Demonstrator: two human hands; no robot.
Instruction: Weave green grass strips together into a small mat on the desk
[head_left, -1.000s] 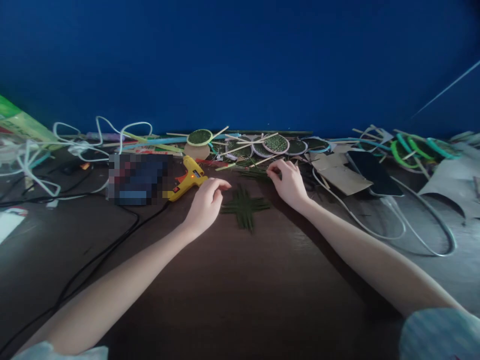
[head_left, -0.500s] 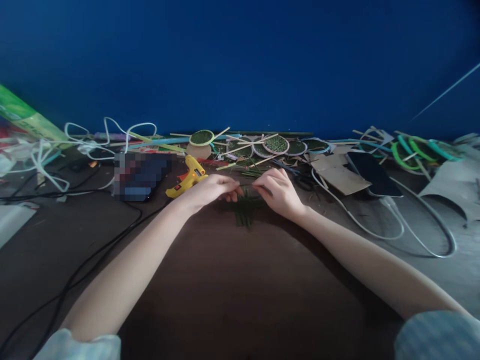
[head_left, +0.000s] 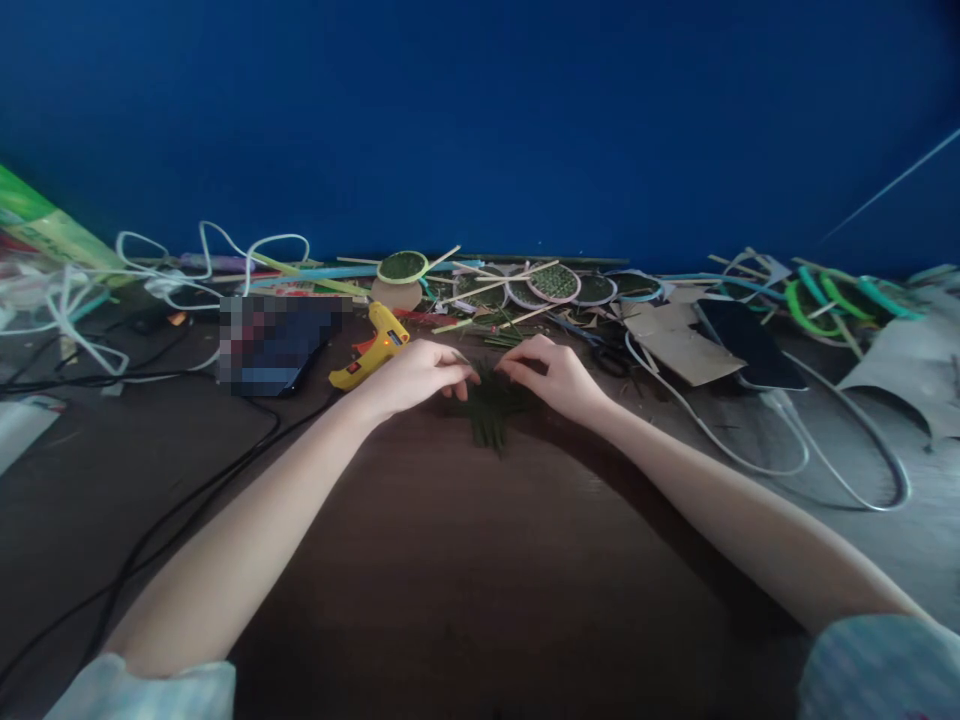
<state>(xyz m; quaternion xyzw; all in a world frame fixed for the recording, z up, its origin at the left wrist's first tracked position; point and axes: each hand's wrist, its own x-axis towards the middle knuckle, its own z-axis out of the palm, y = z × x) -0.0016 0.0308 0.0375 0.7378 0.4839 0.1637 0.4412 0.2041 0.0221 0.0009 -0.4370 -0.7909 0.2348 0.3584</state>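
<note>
Deep blue wall point(head_left: 480, 120) fills the upper frame behind a dark brown table point(head_left: 420, 580). Toward its back, centre to right, lie round rimmed discs point(head_left: 553, 282), thin pale sticks point(head_left: 527, 317) and flat tan card point(head_left: 690, 352). Left of centre, a yellow glue gun point(head_left: 384, 335) sits just beside the left hand point(head_left: 429, 378). Narrow green strips point(head_left: 489, 425) lie crossed at frame centre, between that and the right hand point(head_left: 551, 375). Both hands' fingers curl inward there, thumbs near forefingers; whether they pinch a strip, I cannot tell.

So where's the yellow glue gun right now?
In the head view, the yellow glue gun lies left of centre on the dark table, between the pixelated dark object and the left hand.
</note>
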